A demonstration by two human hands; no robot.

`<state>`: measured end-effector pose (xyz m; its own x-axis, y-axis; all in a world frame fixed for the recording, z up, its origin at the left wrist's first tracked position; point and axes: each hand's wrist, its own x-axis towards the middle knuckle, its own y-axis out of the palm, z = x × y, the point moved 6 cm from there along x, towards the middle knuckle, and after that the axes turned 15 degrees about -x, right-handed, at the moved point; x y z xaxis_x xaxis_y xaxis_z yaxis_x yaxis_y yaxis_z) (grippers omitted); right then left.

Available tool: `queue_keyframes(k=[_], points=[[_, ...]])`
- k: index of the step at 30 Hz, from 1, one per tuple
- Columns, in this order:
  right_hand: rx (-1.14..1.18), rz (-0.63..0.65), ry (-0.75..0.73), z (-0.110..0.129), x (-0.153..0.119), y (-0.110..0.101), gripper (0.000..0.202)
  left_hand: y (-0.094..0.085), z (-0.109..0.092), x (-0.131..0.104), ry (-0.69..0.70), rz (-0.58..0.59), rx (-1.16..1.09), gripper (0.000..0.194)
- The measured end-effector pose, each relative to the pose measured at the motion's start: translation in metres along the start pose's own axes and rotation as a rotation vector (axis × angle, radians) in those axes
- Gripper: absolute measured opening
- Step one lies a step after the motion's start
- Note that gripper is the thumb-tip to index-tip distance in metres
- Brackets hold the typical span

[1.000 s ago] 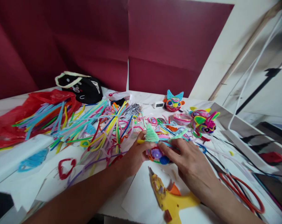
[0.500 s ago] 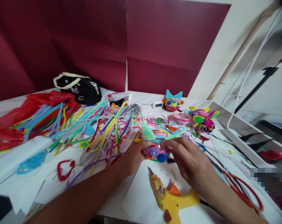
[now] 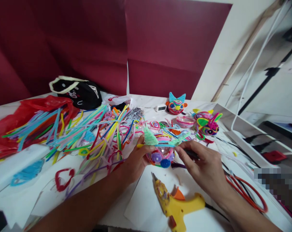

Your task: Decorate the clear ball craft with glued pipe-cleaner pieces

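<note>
One yellow glue gun [image 3: 177, 207] is lying nearest, probably kept within easy reach!
The left hand [image 3: 134, 160] is gripping one decorated ball [image 3: 156, 157], near centre, apparently steadying it; two green ears [image 3: 150, 137] are topping it, and the right hand [image 3: 203, 162] is pinching one blue strip [image 3: 168, 146] by its right end, seemingly straightening it.

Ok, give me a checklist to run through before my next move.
1. Left hand holding toy: ok, at its left side.
2. Right hand at blue strip: ok, at its right end.
3. Blue strip fixed to toy: cannot tell.
4. Glue gun put down: ok, on white paper.
5. Glue gun cool: cannot tell.
6. Cord clear of right forearm: not ok, it leads up to it.
</note>
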<state>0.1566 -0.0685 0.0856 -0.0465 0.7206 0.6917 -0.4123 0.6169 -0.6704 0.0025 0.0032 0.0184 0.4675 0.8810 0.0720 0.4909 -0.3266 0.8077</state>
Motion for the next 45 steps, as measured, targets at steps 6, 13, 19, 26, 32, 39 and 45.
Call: queue_keyframes(k=[6, 13, 19, 26, 32, 39, 45], points=[[0.151, 0.13, 0.199, -0.014, -0.003, 0.013, 0.02, -0.001, 0.001, 0.0, -0.027, -0.042, 0.0, 0.041], [0.413, 0.274, 0.44, -0.029, -0.005, 0.03, 0.031, -0.006, 0.002, 0.001, -0.034, -0.056, 0.017, 0.036], [0.559, 0.358, 0.551, -0.029, -0.001, 0.035, 0.032, -0.006, 0.001, 0.0, -0.021, -0.076, 0.034, 0.034], [0.684, 0.43, 0.638, -0.029, 0.004, 0.038, 0.031, -0.009, 0.003, 0.001, -0.026, -0.076, 0.076, 0.036], [0.694, 0.491, 0.685, -0.028, 0.006, 0.038, 0.028, -0.012, 0.001, 0.001, -0.005, -0.077, 0.124, 0.038], [0.692, 0.539, 0.742, -0.03, 0.002, 0.044, 0.027, -0.008, -0.003, 0.0, 0.032, -0.084, 0.214, 0.038], [0.713, 0.536, 0.723, -0.032, 0.0, 0.048, 0.028, -0.007, -0.006, 0.001, 0.068, -0.12, 0.226, 0.042]])
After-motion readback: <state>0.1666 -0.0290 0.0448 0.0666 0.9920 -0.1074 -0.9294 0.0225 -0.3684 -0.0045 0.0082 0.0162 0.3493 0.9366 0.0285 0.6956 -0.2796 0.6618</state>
